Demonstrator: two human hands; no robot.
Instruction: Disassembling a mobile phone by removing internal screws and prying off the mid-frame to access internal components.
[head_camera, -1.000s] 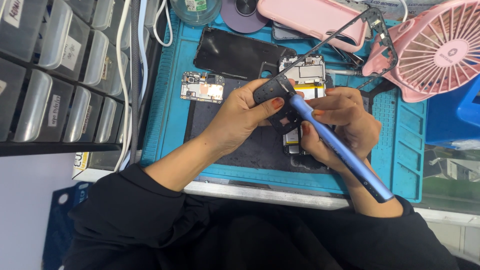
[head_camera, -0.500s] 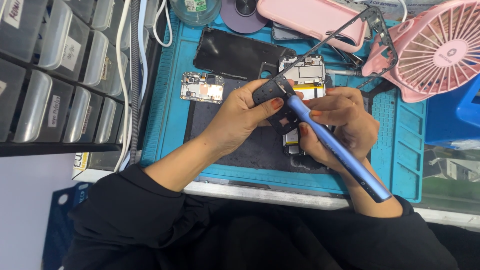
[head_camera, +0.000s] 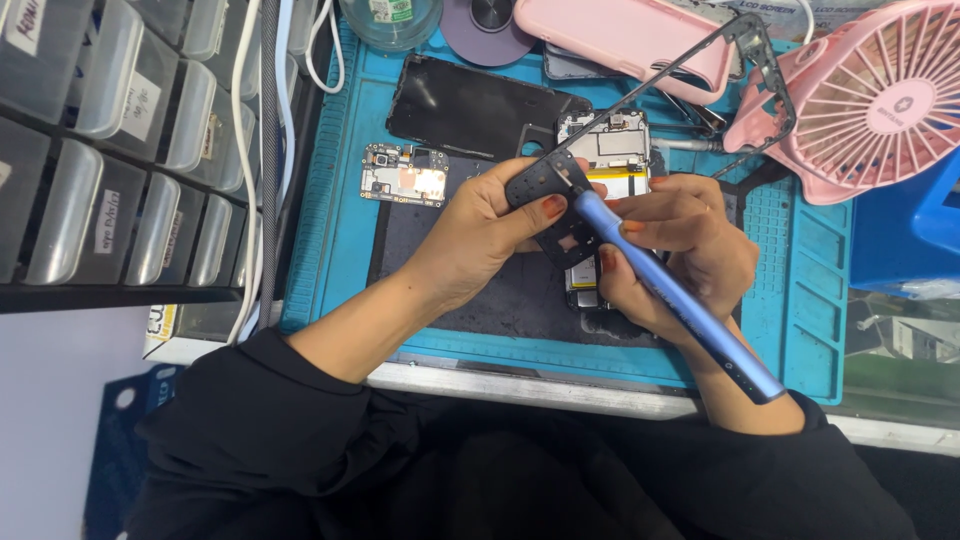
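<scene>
A slim blue metal electric screwdriver (head_camera: 672, 296) is gripped in the right hand (head_camera: 680, 260), fingers wrapped round its upper shaft, while a black plastic phone frame (head_camera: 640, 120) is pinched at its lower end by the left hand (head_camera: 490, 225), thumb pressed on the perforated corner plate. The key relation is seen here: the screwdriver's long axis is laid on a diagonal, butt end low and to the right near the table edge, tip pointed up and to the left, brought right against the frame's corner just beside the left thumb. The frame's own long axis is run the other way, up and to the right toward the pink plastic desk fan (head_camera: 860, 100). Both hands are closed on their things, almost touching, with the left hand nearer the tip's contact point. Under the hands an opened phone body with a yellow-labelled battery (head_camera: 610, 160) is laid on the dark centre of the blue silicone work mat (head_camera: 800, 290). Counted up: 1 screwdriver, 1 frame, 1 fan, 1 loose green circuit board (head_camera: 405, 185) left of the hands, 1 black glossy back panel (head_camera: 470, 105) above it, and 1 pink rectangular case (head_camera: 630, 40) at the top. Grey translucent parts drawers (head_camera: 120, 150) are stacked at the left; their count cannot be told.
</scene>
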